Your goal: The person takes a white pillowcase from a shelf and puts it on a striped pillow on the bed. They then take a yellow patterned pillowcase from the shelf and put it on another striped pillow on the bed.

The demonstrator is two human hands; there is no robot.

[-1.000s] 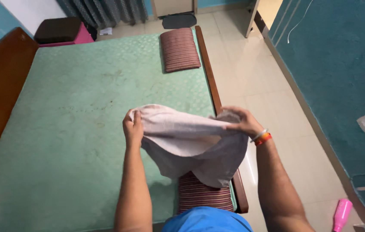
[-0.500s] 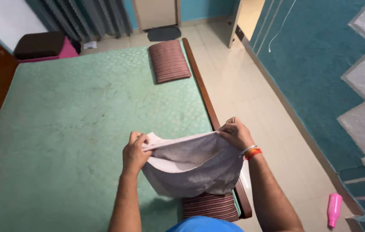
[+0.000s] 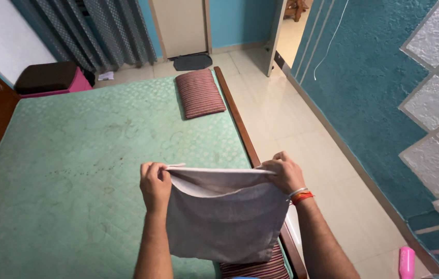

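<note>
— Holding the grey pillow cover [image 3: 224,222] by its top corners, left hand [image 3: 154,185] and right hand [image 3: 283,174] apart, each pinched shut on the cloth; it hangs over the bed's [image 3: 100,170] near edge.

— Any advice?

— I'd keep the mouth taut and level above the striped pillow [image 3: 255,268] below.

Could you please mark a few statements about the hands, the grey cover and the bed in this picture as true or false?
1. Both hands, left hand and right hand, grip the top edge of the grey pillow cover. True.
2. The cover lies flat on the green mattress. False: it hangs from the hands.
3. A striped pillow lies at the mattress's far end. True.
4. The pink bottle stands on the mattress. False: it is on the floor by the wall.
</note>
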